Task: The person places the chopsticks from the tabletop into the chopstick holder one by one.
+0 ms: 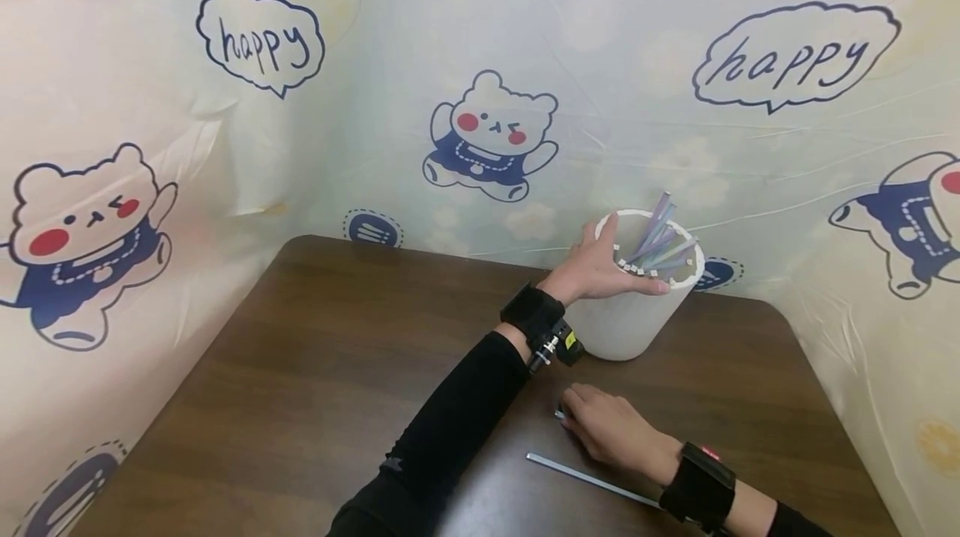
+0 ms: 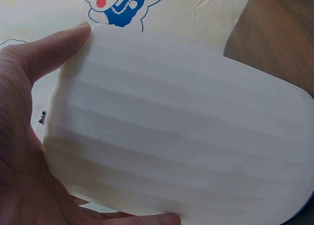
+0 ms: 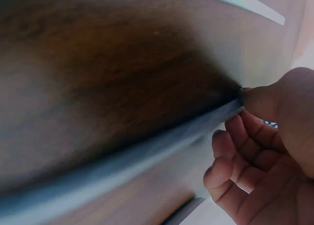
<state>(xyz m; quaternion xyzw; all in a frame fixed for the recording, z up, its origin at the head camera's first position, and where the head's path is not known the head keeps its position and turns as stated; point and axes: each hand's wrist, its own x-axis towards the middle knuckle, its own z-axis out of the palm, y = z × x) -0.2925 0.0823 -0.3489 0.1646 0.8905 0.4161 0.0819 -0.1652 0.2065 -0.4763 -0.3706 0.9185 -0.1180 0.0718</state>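
Note:
In the head view my left hand (image 1: 596, 268) grips the upper part of a white bin (image 1: 618, 330), fingers and thumb spread around its side near the rim. The left wrist view shows the bin's ribbed wall (image 2: 171, 132) filling the space between thumb and fingers. Several thin, pale purple and blue strips (image 1: 656, 241) stick up inside the bin. Lower down, my right hand (image 1: 618, 430) pinches a long thin strip (image 3: 147, 154) by its end between thumb and index finger; the head view shows only its small tip. Another grey-blue strip (image 1: 592, 480) lies on the table by the right wrist.
The brown wooden table (image 1: 360, 337) extends left of both arms. Behind it hangs a pale cloth (image 1: 630, 37) printed with bears and the word happy; the bin stands close to it at the table's back edge. A strip (image 3: 248, 7) crosses the top of the right wrist view.

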